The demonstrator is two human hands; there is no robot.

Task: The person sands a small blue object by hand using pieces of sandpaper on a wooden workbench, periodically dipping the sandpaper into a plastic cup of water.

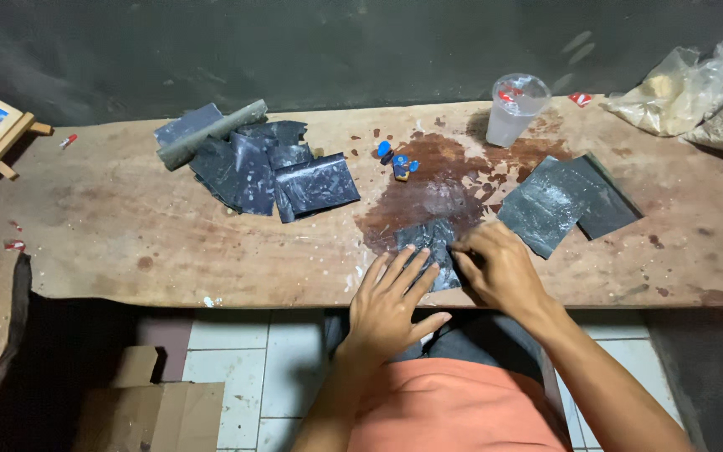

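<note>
Stained wooden bench [127, 243], empty plastic cup [515, 109], bags of pale grain [679, 88], both hands [445, 280] pressed flat on dark sheet [428, 238]

A dark grey, rough plastered wall [336, 50] fills the top of the frame. Below it, a long, stained, pale brown wooden plank surface [110, 226] runs from left to right across the middle. Under its front edge, at the lower left, lies a floor of white square tiles [236, 351], with flattened brown cardboard [152, 410] resting on it. The light is dim and even.
</note>
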